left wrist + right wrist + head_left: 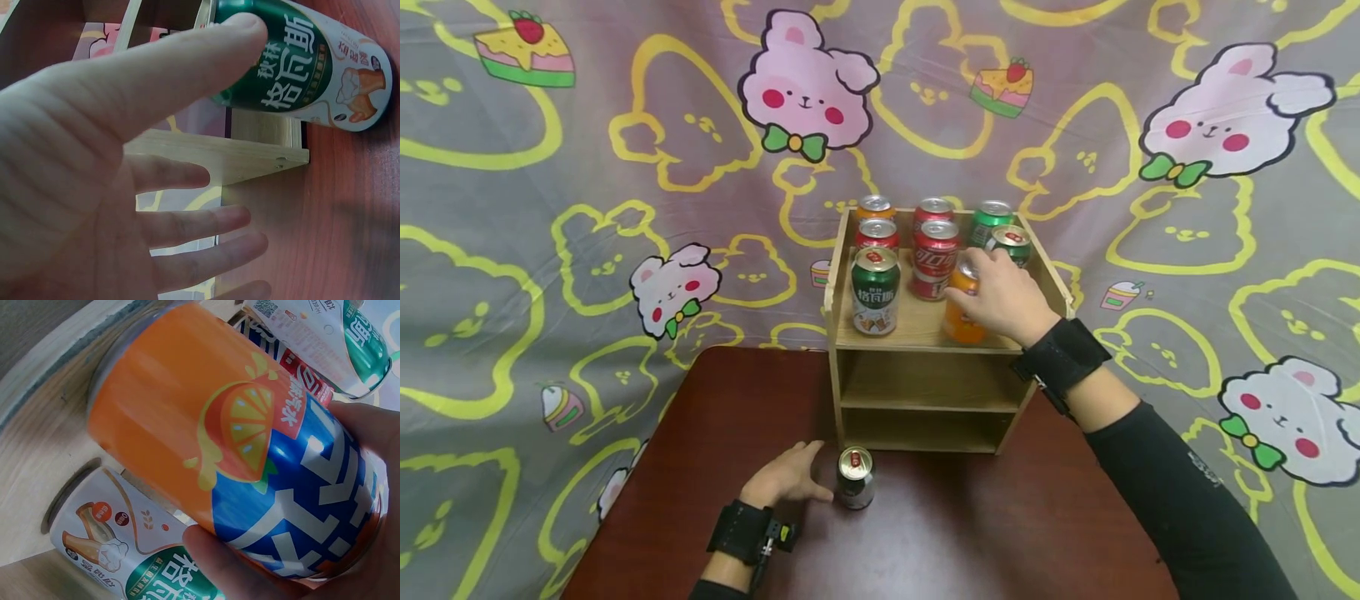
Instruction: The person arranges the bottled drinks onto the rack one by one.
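My right hand grips an orange soda can near the front right of the wooden shelf's top board. Fingers and thumb curl round its upper end, and its orange base sits right at the board. On the table, a green and white kvass can stands upright in front of the shelf. My left hand is just left of it, fingers spread and relaxed. In the left wrist view the thumb overlaps the green part of that can, and the other fingers reach past below it.
Another green and white can stands at the top board's front left. Behind are red cans, an orange-sided can and green cans. Low side walls edge the board. Two shelf compartments lie below. A patterned cloth hangs behind.
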`<state>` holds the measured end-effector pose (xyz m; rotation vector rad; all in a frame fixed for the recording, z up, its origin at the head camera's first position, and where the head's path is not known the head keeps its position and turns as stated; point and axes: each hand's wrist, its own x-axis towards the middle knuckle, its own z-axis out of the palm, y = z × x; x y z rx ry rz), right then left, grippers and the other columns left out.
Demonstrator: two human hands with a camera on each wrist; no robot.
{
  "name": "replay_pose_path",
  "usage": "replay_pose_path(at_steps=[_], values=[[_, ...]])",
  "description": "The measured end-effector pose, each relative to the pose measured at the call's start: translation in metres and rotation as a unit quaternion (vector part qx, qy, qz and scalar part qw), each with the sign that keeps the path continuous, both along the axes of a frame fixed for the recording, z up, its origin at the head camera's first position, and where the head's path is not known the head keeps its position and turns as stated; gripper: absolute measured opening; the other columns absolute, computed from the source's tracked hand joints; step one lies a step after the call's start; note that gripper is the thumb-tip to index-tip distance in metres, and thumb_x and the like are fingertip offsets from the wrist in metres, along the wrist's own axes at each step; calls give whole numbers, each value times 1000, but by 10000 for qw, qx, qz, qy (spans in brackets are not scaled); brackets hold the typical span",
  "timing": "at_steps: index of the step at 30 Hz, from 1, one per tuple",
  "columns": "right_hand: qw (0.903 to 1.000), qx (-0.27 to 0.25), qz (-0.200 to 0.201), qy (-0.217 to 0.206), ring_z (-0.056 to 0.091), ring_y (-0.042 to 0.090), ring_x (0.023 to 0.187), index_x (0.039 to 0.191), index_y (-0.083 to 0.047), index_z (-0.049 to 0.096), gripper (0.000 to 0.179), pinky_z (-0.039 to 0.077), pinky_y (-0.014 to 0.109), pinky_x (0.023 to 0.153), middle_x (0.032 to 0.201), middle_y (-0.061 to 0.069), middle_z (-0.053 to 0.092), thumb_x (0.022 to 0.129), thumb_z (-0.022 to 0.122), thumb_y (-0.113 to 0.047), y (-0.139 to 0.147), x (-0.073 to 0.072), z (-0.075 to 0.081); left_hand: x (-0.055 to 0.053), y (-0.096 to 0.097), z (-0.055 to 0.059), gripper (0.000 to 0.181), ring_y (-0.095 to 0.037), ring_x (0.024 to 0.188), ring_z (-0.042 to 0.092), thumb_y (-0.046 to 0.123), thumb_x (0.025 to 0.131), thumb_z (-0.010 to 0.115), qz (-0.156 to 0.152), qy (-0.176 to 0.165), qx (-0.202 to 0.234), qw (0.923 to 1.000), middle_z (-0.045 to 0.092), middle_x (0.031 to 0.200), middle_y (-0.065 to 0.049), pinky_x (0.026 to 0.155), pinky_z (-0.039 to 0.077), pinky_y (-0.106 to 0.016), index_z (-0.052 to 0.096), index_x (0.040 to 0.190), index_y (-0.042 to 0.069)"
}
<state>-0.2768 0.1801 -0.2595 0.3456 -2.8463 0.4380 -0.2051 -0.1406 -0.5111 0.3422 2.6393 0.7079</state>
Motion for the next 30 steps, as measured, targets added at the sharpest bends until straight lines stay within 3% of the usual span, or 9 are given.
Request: replay_pose_path(at_steps=[10,30], values=[[9994,171,-259,130,55,36,79,126,-8,50,59,45,49,63,99,19,50,85,64,-49,6,2,1,-3,-3,-3,89,-42,126,40,34,68,84,37,10,-23,10000,38,138,-31,97,36,-54,41,140,3],[9990,7,-302,338,51,32,84,122,-5,51,61,44,46,65,96,19,50,83,66,-50,28,3,0,-3,-4,-3,88,-40,122,45,35,67,85,27,94,-36,9999,43,135,-28,95,39,-52,43,138,2]])
